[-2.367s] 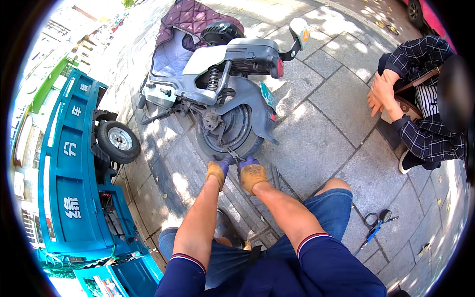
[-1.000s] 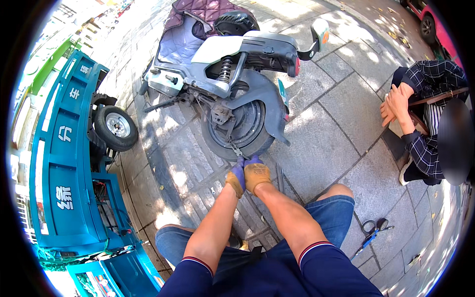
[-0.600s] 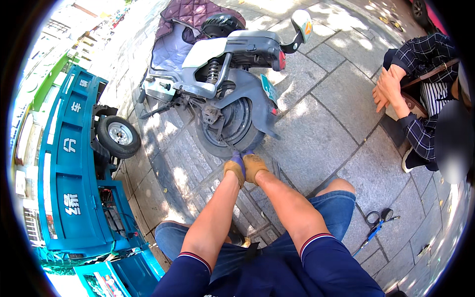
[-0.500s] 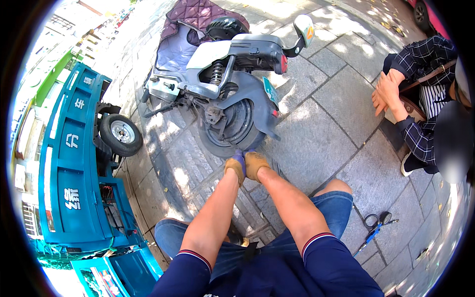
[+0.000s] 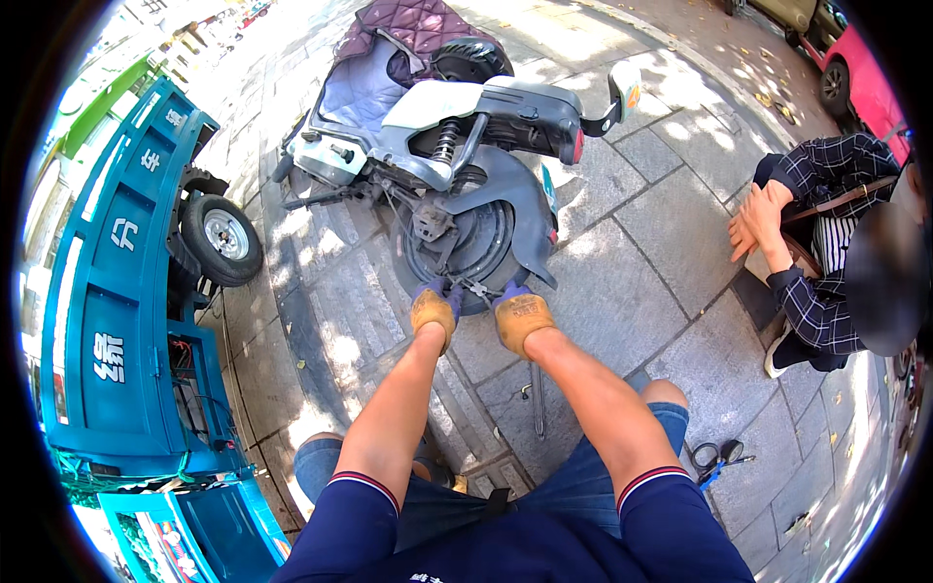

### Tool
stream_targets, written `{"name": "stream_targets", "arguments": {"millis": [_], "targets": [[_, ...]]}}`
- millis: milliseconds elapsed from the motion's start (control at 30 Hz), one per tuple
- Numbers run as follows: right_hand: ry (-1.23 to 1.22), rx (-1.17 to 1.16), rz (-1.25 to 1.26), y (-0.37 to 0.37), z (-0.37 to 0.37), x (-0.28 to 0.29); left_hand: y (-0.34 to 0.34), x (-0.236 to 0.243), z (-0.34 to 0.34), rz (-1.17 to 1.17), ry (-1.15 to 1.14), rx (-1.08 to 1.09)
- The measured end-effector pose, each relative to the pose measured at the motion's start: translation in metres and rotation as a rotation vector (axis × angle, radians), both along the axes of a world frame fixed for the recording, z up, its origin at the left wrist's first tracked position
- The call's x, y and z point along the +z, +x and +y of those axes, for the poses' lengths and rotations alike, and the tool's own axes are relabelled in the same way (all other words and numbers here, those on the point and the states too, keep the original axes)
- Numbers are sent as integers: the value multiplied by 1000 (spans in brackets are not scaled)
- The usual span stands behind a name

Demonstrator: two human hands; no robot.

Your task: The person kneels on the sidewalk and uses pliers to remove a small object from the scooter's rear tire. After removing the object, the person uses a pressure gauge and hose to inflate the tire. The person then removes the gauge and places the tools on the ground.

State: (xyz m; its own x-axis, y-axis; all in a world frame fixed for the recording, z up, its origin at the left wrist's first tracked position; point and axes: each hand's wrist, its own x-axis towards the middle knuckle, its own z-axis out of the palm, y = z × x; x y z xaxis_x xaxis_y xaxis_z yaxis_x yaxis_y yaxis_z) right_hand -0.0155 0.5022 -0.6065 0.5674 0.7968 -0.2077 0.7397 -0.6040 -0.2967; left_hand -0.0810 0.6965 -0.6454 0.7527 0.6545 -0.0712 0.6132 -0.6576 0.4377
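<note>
Your left hand (image 5: 434, 309) and right hand (image 5: 522, 316), side by side and touching half a second ago, now parted at the near edge of the rear wheel (image 5: 498, 243). Fingers partly hidden; can't tell their grip. Scooter (image 5: 525, 112) ahead of you: long axis roughly crosswise, tail light (image 5: 578, 147) pointing right.

Both arms (image 5: 383, 423) extended forward and down.
Bare forearms (image 5: 604, 403) converge; the gloved left hand (image 5: 435, 311) and gloved right hand (image 5: 522, 318) are apart, nearly level, finger closure indistinct.
</note>
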Motion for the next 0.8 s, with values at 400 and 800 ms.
{"name": "stream_targets", "arguments": {"millis": [400, 800], "targets": [[-277, -150, -325, -12, 28, 7, 3, -18, 6, -193, 68, -169], [-162, -306, 78, -10, 37, 6, 9, -13, -11, -241, -36, -43]]}}
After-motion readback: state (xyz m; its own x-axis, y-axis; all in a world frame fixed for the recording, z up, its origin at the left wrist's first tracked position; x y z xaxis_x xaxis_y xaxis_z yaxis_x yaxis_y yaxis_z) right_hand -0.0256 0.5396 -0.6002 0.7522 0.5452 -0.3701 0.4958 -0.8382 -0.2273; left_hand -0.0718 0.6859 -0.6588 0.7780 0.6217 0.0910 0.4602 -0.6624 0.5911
